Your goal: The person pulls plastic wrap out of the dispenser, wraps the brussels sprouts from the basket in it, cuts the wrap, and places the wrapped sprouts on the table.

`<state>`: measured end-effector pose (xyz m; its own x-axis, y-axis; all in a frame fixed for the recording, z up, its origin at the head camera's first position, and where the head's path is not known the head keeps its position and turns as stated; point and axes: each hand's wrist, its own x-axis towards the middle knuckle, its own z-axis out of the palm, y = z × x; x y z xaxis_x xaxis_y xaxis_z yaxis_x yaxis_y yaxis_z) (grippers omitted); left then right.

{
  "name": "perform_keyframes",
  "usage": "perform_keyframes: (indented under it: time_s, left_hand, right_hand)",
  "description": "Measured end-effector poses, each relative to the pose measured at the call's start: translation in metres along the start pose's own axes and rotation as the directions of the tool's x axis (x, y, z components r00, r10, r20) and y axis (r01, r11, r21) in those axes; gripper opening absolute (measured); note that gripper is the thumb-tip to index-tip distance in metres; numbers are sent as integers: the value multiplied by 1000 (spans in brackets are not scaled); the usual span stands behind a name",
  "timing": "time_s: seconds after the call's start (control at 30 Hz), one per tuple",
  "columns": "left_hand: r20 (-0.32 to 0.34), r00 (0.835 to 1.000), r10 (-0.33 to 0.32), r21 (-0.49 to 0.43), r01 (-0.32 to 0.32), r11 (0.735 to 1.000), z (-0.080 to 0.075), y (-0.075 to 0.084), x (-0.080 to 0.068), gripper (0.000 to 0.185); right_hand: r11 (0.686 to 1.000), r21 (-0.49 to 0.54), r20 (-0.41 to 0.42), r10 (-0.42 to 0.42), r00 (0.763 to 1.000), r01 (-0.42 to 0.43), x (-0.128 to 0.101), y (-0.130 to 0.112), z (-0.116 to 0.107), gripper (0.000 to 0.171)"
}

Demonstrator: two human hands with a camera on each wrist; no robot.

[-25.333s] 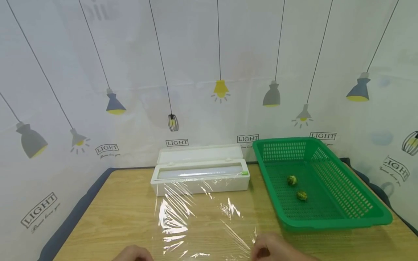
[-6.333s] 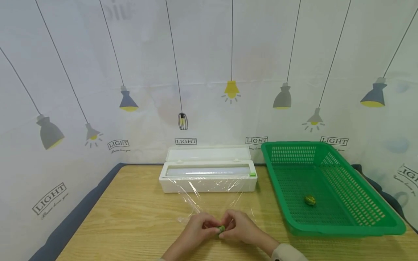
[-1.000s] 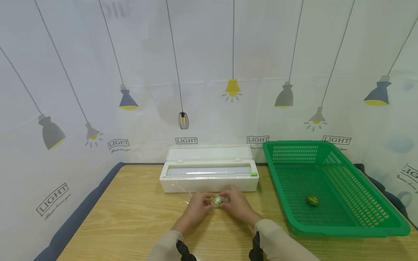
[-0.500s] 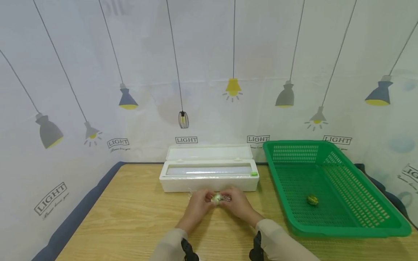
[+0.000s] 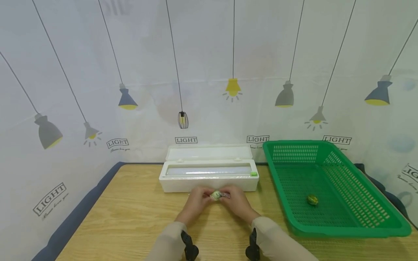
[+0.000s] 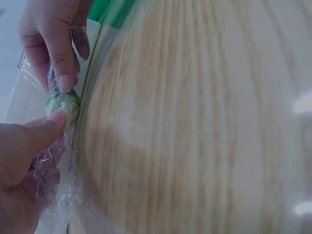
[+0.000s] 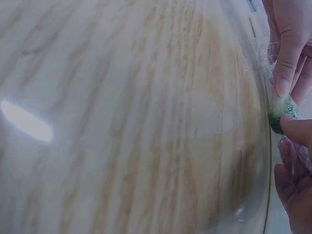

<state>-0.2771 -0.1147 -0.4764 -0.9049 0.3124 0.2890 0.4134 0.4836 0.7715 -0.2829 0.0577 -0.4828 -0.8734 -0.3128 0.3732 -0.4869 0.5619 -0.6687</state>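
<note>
A small Brussels sprout point(image 5: 216, 195) wrapped in clear cling film is held between the fingertips of both hands, just in front of the white cling film dispenser point(image 5: 209, 185). My left hand point(image 5: 196, 202) pinches its left side, with the thumb on the sprout point(image 6: 63, 105) in the left wrist view. From the other side my right hand point(image 5: 236, 200) grips it. Bunched film point(image 6: 48, 163) sticks out under the left fingers, and more twisted film point(image 7: 301, 152) lies within the right hand. The dispenser's lid stands raised, a film roll inside and a green slider at its right end.
To the right stands a green perforated basket point(image 5: 339, 231) with one more Brussels sprout point(image 5: 312, 199) on its floor. A wooden table point(image 5: 130, 210) carries everything. Behind it hangs a white sheet point(image 5: 202, 108) printed with lamps.
One sprout has left the basket since the earliest frame, and the film stretched over the table now wraps it. Over the last second both hands moved slightly forward, towards the dispenser.
</note>
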Motion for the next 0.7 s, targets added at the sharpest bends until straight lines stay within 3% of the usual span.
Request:
perform_keyframes:
  time_s: [0.3,0.53,0.7]
  left_hand:
    - [-18,999,40,129,-37,991,2,-5,1,22]
    - [-142,987,-71,124,89,988,5,-2,-1,16]
    - [-153,984,-88,139,110,984,5,-1,1,12]
  right_hand:
    - [998,-56,-7,31,999,-32,4,-2,2,15]
    - [997,-68,-13,37,999,-38,5,-2,3,16]
    - [999,-18,-2,27,1000,-27,4,1,1,18]
